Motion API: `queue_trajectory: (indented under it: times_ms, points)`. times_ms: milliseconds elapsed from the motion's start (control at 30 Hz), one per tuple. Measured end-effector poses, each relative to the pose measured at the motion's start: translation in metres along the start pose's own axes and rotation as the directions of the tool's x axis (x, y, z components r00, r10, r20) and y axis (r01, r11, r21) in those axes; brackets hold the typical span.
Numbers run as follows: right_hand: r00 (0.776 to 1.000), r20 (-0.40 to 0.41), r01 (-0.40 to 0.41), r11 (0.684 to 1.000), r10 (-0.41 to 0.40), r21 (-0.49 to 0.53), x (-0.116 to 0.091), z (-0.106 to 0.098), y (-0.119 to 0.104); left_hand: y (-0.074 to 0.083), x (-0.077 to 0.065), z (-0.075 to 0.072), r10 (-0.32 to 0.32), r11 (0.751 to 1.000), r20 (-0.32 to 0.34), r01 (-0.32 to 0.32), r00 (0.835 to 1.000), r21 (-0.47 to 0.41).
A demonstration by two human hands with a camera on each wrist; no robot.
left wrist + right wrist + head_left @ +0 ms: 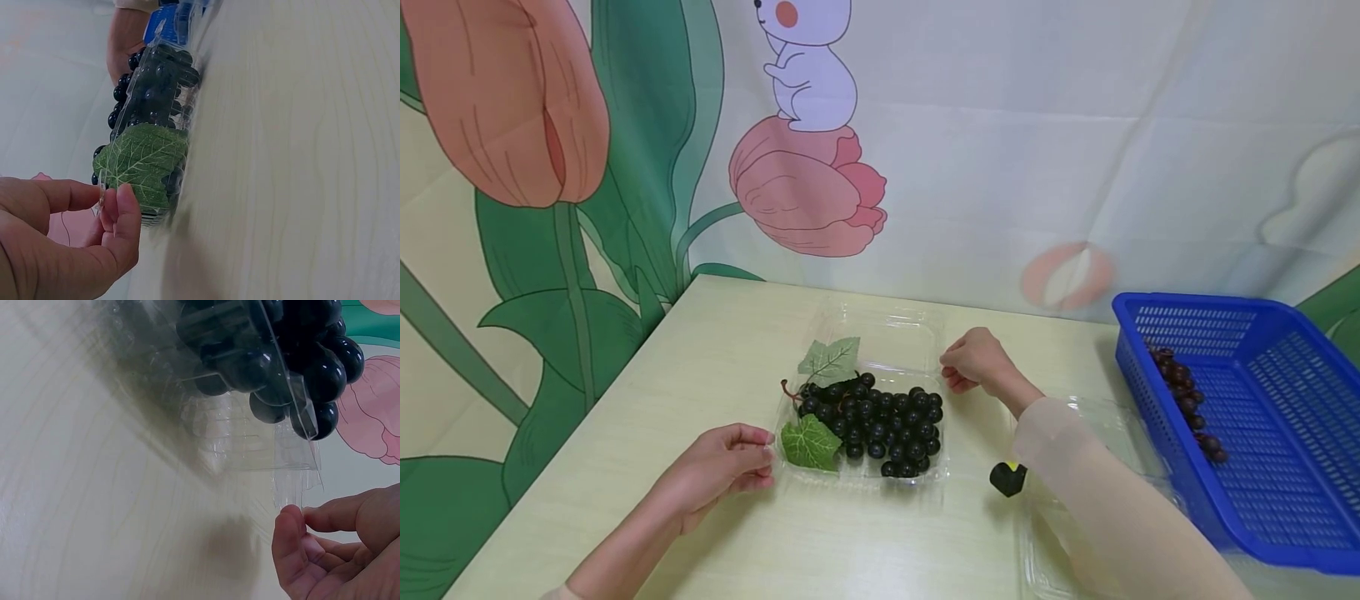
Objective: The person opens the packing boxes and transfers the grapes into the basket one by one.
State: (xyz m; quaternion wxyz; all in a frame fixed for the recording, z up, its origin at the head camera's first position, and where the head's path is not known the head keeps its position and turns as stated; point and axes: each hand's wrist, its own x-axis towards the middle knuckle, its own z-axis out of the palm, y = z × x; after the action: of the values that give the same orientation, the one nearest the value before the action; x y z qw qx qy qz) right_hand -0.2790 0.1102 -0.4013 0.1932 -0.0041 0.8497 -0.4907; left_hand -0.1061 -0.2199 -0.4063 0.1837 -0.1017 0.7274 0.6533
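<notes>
A clear plastic clamshell container (859, 477) lies with its lid (891, 333) folded back towards the wall. In its base sits a bunch of black grapes (887, 421) with a brown stem and two green leaves, one leaf (811, 443) at the front left, the other leaf (830, 358) at the back left. My left hand (722, 462) pinches the left rim of the base between thumb and fingers, beside the front leaf (144, 162). At the right, my right hand (981, 362) pinches the lid's edge near the hinge; its fingertips (290, 515) meet on the clear plastic.
A second clear container (1037, 575) lies at the right, partly hidden under my right sleeve. Beside it is a small black object (1007, 479) with a yellow bit. The blue basket (1225, 533) at far right holds dark reddish-brown grapes (1183, 396). A printed cloth (970, 183) hangs behind the table.
</notes>
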Motion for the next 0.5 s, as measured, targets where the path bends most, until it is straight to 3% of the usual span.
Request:
queue_trajectory:
  times_ms: [500]
  points:
    - [1.0, 0.003, 0.0, 1.0, 0.0, 0.002, -0.0004, -0.0008, -0.0003, -0.0012, 0.0002, -0.0028, 0.004, 1.0, 0.034, -0.003, 0.999, -0.024]
